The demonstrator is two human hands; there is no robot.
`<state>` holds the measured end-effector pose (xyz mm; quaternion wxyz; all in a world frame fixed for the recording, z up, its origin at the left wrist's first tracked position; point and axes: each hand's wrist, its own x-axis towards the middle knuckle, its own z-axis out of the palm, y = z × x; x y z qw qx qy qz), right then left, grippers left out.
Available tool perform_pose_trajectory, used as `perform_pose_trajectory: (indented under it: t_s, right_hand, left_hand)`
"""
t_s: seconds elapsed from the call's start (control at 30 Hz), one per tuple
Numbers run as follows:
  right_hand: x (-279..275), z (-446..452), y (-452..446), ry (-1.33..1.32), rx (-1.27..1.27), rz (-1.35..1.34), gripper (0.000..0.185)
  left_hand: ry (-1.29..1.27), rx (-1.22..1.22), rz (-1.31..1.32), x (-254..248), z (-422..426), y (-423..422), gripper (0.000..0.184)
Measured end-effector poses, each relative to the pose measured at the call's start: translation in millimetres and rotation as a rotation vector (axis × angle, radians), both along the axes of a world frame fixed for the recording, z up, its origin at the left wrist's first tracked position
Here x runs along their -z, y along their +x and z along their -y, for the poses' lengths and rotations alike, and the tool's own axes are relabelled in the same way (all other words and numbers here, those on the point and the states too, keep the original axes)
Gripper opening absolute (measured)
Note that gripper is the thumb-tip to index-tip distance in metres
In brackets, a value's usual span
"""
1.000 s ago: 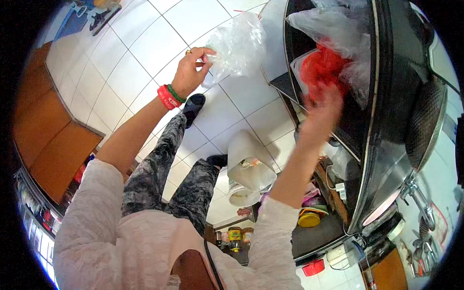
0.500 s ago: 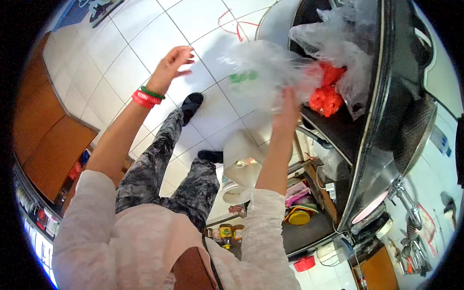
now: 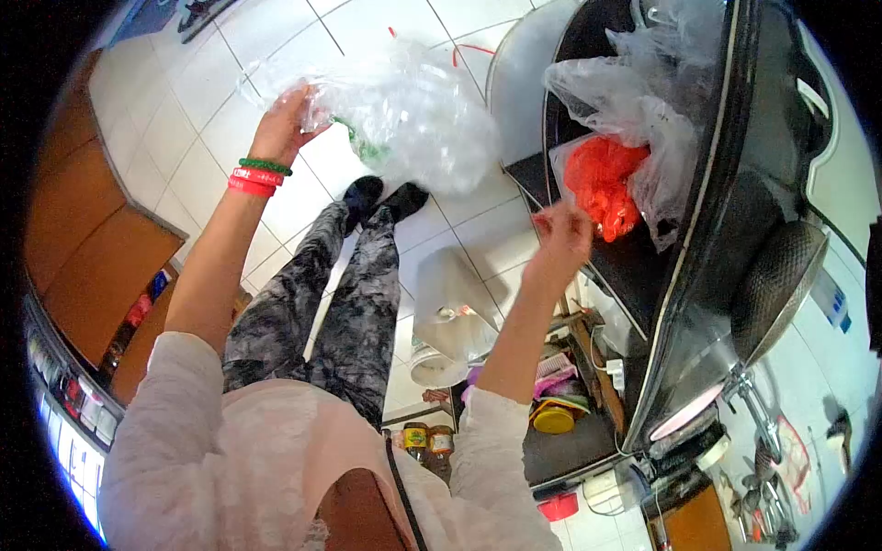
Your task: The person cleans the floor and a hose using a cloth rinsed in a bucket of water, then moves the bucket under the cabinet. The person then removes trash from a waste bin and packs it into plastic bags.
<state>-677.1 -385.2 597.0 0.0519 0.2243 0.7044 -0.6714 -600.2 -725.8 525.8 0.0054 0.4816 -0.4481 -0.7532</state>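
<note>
My left hand (image 3: 287,124), with green and red bands at its wrist, pinches the edge of a clear plastic bag (image 3: 423,119) with green print. The bag spreads out to the right above the tiled floor. My right hand (image 3: 564,236) is at the front edge of the dark shelf, its fingers bent together; whether anything is between them is too small to tell. Just beyond those fingers lies a red plastic bag (image 3: 602,184). Clear bags (image 3: 657,119) are heaped beside and behind it on the shelf.
A pale bin (image 3: 446,303) stands on the floor below my right forearm, near a white bucket (image 3: 434,365). Jars (image 3: 416,441) and a yellow lid (image 3: 554,420) are lower down. A wok (image 3: 779,289) is at the right, brown cabinets (image 3: 101,275) at the left.
The clear bag has moved left from my right hand's side into my left hand, which was free half a second ago. My right hand has come back to the shelf edge. My feet are closer together.
</note>
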Motion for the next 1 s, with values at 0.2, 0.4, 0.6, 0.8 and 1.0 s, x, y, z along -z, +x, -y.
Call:
perform_pose_trajectory:
  t_s: [0.2,0.4,0.6,0.8,1.0]
  right_hand:
    - [-47,21,-14,-0.017,-0.095,0.007,0.029]
    - [-49,35,-91,0.091,0.273,-0.037,0.061]
    - [29,-97,-176,0.213,0.319,-0.235,0.061]
    - [24,-120,-138,0.311,0.502,-0.129,0.057]
    - [-17,-34,-87,0.483,0.585,0.009,0.048]
  left_hand:
    - [0.102,0.196,0.052,-22,-7,6,0.046]
    - [-0.418,0.36,0.104,3,-40,-19,0.023]
    - [-1.066,0.9,-0.327,9,-37,-49,0.033]
    - [-1.049,1.435,-0.416,6,-53,-114,0.095]
    - [-0.936,1.006,-0.308,-10,-150,-250,0.099]
